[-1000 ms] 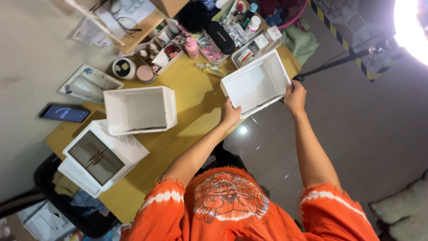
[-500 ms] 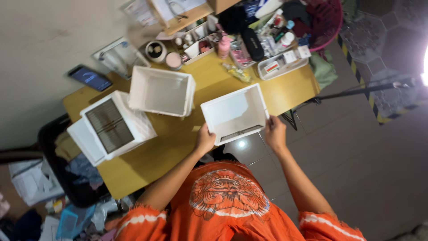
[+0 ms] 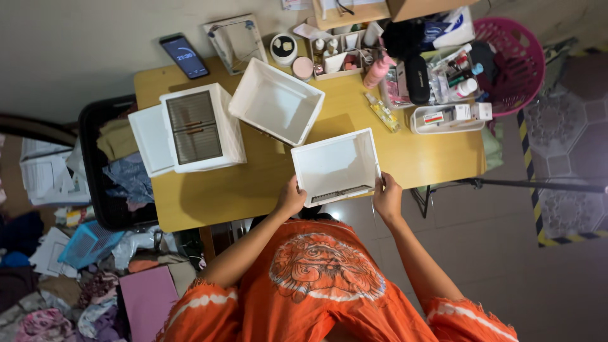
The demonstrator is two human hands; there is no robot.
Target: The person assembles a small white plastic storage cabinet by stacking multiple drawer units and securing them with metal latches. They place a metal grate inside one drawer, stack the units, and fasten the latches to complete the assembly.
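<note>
Left hand: our left hand (image 3: 291, 198) was clamped on the near left corner of the white drawer tray (image 3: 334, 166), fingers wrapped round its rim.
Right hand: our right hand (image 3: 386, 196) was closed on the tray's near right corner, thumb up against the side wall.
Tray position: we held it open side up at the front edge of the bench (image 3: 215, 193), its near end overhanging that edge above the floor.
Grip advice: we judged that both hands should share the load evenly and keep the tray level, since a two-corner hold lets it twist.
Left neighbours: a second white tray (image 3: 276, 101) lay tilted just beyond ours, and the white drawer cabinet (image 3: 199, 126) sat further left.
Far clutter: a small clear bottle (image 3: 384, 113) and a shallow tray of boxes (image 3: 446, 118) lay just past our tray's far right corner.
Open room: bare wood showed between the cabinet and our tray, and to the right of our tray.
Edge risk: we judged the overhang the weak point; any set-down needed the tray's base fully on the wood.
</note>
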